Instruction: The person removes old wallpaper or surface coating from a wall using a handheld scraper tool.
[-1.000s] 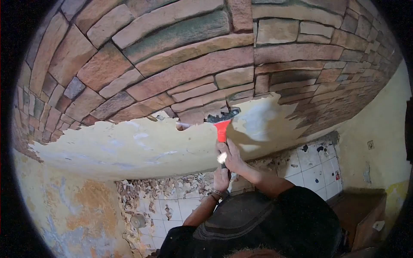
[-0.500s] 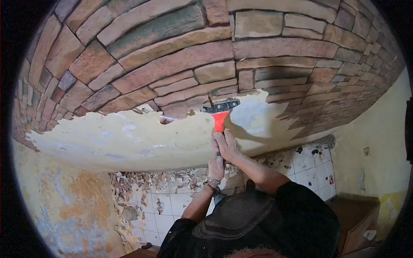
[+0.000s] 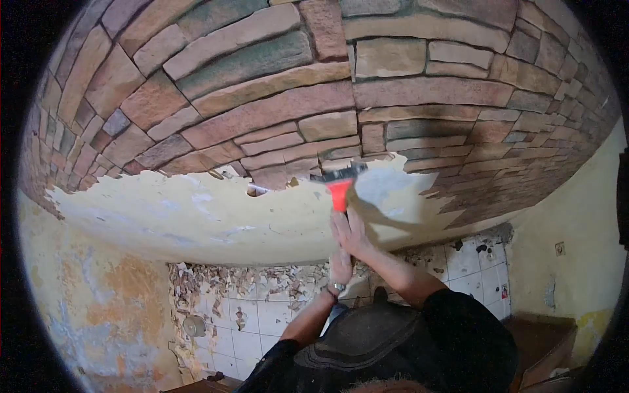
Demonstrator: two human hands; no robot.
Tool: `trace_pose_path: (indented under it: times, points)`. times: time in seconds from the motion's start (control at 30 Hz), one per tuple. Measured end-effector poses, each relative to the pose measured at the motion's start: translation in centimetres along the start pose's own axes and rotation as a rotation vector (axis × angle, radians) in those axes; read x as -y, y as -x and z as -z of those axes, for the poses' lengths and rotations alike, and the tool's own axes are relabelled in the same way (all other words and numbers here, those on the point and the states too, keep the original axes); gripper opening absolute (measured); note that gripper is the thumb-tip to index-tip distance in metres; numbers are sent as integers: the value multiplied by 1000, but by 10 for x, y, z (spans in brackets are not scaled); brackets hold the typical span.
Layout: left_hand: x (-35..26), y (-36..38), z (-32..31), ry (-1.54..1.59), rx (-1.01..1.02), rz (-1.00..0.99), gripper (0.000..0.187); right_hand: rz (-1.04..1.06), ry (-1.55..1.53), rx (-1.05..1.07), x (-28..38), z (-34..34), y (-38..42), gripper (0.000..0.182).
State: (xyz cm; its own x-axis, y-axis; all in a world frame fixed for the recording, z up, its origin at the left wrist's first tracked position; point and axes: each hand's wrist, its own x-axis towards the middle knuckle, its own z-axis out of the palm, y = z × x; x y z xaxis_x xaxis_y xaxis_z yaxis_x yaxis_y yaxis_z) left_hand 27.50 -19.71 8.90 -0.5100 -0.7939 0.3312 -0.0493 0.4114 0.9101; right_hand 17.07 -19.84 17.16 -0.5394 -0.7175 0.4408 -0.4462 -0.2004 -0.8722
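Observation:
Both my hands grip one long-handled scraper (image 3: pixel 339 191) with a red neck and a dark, wide blade head. My right hand (image 3: pixel 349 232) wraps the handle just below the red part. Lower down, my left hand (image 3: pixel 340 266) closes round the same handle, with a watch on its wrist. The blade, slightly blurred, lies at the ragged lower edge of the stone-patterned wallpaper (image 3: pixel 268 101). Below that edge the bare yellowish wall (image 3: pixel 216 219) shows, with whitish and bluish patches. A small torn hole or flap (image 3: pixel 257 190) sits left of the blade.
Paper scraps (image 3: pixel 239 281) litter the white tiled floor (image 3: pixel 247 342) along the wall's foot. A round container (image 3: pixel 194 325) stands at the left. Brown furniture (image 3: pixel 540 334) is at the lower right. A peeling side wall (image 3: pixel 111 314) rises at the left.
The wall appears lower in the view, as the camera has tilted a little upward. Hands and scraper also appear slightly lower, with the blade still near the wallpaper's torn edge.

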Motion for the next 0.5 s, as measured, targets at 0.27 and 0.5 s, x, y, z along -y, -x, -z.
trace_pose_path:
  times: [0.27, 0.5]
  points:
    - [-17, -4, -1, -147, 52, -112, 39, -199, -191, 32, 19, 15, 3, 33]
    - [-11, -16, -16, 148, 26, 126, 49, -65, -185, 24, 63, 35, -36, 39]
